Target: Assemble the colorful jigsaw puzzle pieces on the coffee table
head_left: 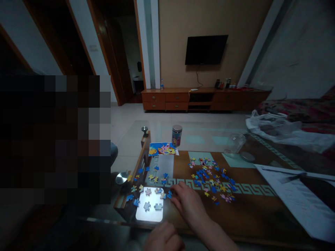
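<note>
My right hand lies palm down on the glass-topped table, its fingertips at a blue puzzle piece by the right edge of a bright white board. Whether the fingers grip the piece is unclear. A few grey pieces lie on the board, and loose blue and yellow pieces lie behind it. A larger heap of coloured pieces sits to the right of my hand. My left hand rests curled at the bottom edge, with nothing visible in it.
A picture card and a lidded jar stand behind the pieces. A clear glass jar lies on its side with its lid nearby. White papers cover the right. A person, blurred, sits at the left.
</note>
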A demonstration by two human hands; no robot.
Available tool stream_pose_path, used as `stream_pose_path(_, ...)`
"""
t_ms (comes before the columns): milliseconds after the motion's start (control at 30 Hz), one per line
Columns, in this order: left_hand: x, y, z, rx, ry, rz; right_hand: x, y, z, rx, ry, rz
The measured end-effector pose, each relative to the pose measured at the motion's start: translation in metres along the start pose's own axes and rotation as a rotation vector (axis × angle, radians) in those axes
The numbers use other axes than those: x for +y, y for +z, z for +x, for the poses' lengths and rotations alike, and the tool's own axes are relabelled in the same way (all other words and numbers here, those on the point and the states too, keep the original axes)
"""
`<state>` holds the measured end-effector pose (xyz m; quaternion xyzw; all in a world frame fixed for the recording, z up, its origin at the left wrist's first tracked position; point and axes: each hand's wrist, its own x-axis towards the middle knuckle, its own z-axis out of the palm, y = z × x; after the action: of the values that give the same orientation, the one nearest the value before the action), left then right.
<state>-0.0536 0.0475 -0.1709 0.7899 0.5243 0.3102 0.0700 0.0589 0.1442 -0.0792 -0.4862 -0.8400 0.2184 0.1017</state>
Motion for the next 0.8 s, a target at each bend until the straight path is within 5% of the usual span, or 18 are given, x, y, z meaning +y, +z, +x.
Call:
stream_pose_path(100, -0.008, -0.034, 0.009, -0.066, -0.058, 0.027, -0.008, 0.005, 0.006, 0.007, 0.006, -0.029)
stream_pose_path(167, -0.013, -0.065, 0.019, -0.179, -0.193, -0.007, -0.008, 0.005, 0.010, -0.001, -0.007, -0.021)
stream_pose_path(333, -0.033, -0.116, 0.031, -0.232, -0.456, 0.024, 0.001, 0.002, 0.018, -0.094, -0.028, 0.074)
stream_pose_path(800, -0.040, -0.094, 0.057, -0.164, -0.464, 0.177, -0.017, 0.017, 0.022, 0.069, -0.078, 0.059)
